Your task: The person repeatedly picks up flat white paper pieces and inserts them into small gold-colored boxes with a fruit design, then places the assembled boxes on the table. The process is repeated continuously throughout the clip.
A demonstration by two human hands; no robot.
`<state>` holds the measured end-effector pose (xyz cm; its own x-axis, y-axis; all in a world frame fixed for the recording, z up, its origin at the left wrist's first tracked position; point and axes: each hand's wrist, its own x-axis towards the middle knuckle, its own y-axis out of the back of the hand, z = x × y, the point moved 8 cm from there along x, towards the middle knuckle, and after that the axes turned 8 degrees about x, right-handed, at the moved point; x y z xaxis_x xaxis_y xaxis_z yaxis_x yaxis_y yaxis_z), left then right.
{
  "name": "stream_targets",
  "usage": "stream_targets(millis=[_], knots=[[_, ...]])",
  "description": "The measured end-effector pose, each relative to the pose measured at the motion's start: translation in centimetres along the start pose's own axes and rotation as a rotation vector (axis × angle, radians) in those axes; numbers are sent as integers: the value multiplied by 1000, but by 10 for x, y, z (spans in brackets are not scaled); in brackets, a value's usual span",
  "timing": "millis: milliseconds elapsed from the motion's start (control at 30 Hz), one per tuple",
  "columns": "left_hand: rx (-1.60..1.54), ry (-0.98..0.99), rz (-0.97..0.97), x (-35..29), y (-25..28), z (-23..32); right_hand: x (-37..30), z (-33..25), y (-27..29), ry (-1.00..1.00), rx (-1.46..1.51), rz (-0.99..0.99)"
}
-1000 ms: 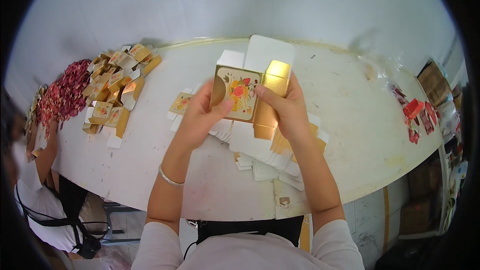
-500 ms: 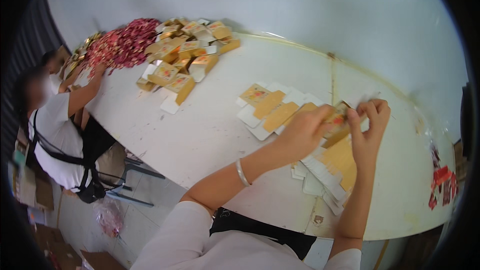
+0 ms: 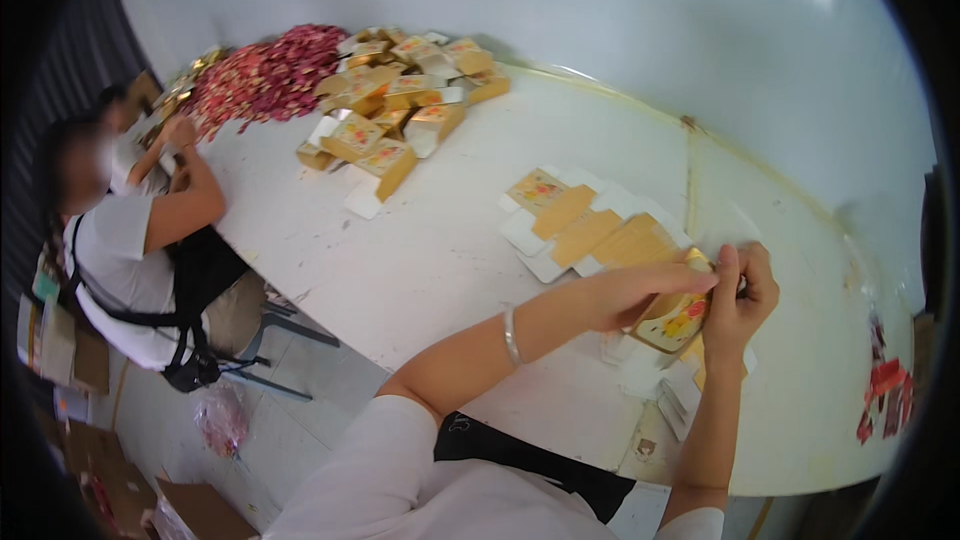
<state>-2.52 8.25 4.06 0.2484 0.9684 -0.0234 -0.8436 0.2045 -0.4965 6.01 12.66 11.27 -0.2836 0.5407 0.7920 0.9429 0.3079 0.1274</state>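
Note:
Both of my hands are closed on a small gold carton (image 3: 674, 326) with a floral print, held above the table at the right. My left hand (image 3: 640, 292) lies across its upper left side, with the fingers partly hidden. My right hand (image 3: 742, 298) grips the right side, its thumb up by the top edge. The carton looks opened out into a box shape. Beyond my left hand, flat gold-and-white cartons (image 3: 580, 225) lie fanned out in an overlapping row. More flat cartons (image 3: 680, 405) show partly beneath my hands and forearms.
A heap of folded gold cartons (image 3: 400, 90) stands at the back of the white table (image 3: 430, 240). Beside it is a pile of small red packets (image 3: 270, 80). Red scraps (image 3: 885, 385) lie at the right edge. A co-worker (image 3: 130, 260) sits at the left, with another person beyond.
The gold carton has turned so that its printed face shows, and it has opened into a box shape. My left hand has moved across it. The co-worker's hands have drawn back from the red pile.

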Motion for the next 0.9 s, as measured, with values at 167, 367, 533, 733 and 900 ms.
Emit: stream_targets(millis=[167, 367, 533, 733, 900], knots=[[216, -129, 115, 5, 19, 7, 5, -34, 5, 204, 236, -78], [420, -727, 323, -21, -3, 71, 6, 32, -8, -592, 802, 11], [881, -972, 359, -24, 0, 67, -14, 29, -43, -1000, 1309, -142], [1097, -547, 446, -20, 4, 61, -28, 63, -38, -1036, 1162, 58], [1226, -634, 478, -19, -4, 58, -24, 69, -23, -929, 1040, 157]])
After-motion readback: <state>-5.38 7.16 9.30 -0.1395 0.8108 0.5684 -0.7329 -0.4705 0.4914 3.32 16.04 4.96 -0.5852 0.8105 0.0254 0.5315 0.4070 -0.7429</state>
